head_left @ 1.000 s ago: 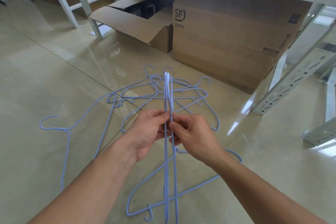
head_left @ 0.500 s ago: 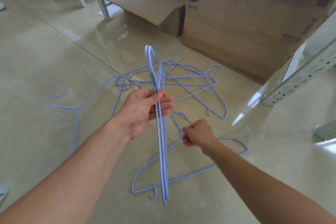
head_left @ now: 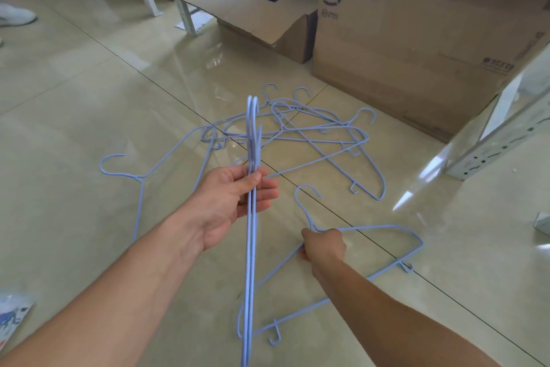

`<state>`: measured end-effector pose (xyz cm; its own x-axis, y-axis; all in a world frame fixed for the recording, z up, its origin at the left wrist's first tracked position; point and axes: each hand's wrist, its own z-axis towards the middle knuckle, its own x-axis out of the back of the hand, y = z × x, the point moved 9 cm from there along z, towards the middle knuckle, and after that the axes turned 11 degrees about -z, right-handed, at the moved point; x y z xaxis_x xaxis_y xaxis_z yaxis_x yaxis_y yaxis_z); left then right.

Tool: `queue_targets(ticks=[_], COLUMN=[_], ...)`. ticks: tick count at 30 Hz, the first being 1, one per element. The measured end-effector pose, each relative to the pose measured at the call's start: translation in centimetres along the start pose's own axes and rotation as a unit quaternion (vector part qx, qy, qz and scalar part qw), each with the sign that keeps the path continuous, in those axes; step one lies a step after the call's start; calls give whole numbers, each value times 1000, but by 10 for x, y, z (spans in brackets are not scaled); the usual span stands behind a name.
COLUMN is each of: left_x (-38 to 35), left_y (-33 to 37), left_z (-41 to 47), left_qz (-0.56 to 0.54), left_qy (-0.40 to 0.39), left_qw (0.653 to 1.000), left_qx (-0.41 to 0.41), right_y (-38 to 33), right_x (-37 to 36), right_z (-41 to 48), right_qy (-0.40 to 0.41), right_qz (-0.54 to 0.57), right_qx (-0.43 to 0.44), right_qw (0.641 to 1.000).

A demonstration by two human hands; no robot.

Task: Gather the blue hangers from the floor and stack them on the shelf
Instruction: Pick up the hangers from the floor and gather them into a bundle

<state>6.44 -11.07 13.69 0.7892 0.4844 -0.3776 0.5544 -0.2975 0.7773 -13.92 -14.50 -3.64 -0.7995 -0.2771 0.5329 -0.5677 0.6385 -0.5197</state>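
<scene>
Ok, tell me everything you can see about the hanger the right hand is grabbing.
The hanger is thin, pale blue, apparently coated wire, roughly triangular with an open hook at the top and small side hooks low on its frame. It lies about flat on the glossy tiled floor, apart from the tangled pile further away. The right hand closes on its neck just below the hook. Part of the frame passes behind the bundle in the left hand.

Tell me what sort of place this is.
Probably a storeroom or stockroom: brown cardboard shipping boxes stand on the glossy beige tiled floor, beside white perforated metal shelving uprights.
</scene>
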Motion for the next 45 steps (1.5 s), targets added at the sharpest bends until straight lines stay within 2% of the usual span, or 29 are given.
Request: queue_targets(ticks=[3,6,10,14,18,26,29,32,35,37,39,45], left_x=[-3,-12,-26,-40,-39,-32,-27,-22,-14,-12,-6,18], left_y=[-4,-5,-4,-8,-1,34,45,54,58,61,68,79], left_z=[0,1,2,1,6,11,11,17,34,47,60,92], left_qz=[23,49,60,62,39,-26,-57,-47,3,9,2,-55], left_qy=[-5,-20,-48,-66,-62,-100,-112,-94,-64,-52,-36,3], left_qw=[1000,998,997,996,997,995,992,994,998,998,999,998], left_qx=[8,19,28,13,-12,16,31,36,25,21,11,-8], right_y=[-5,-28,-81,-131,-162,-215,-237,-242,-226,-211,-206,-240], right_x=[23,57,99,96,75,58,59,54,54,57,53,-17], right_z=[-27,-62,-101,-122,-124,-140,-154,-149,-100,-48,2,105], right_qy=[-19,-45,-71,-96,-86,-21,6,-90,-158,-145,-122,-108], right_qz=[66,96,82,35,-9,-112,-184,-169,-87,-42,-33,-45], right_qx=[52,143,275,365,407,457,490,475,367,289,243,200], right_qw=[996,984,955,925,909,882,852,859,912,945,962,973])
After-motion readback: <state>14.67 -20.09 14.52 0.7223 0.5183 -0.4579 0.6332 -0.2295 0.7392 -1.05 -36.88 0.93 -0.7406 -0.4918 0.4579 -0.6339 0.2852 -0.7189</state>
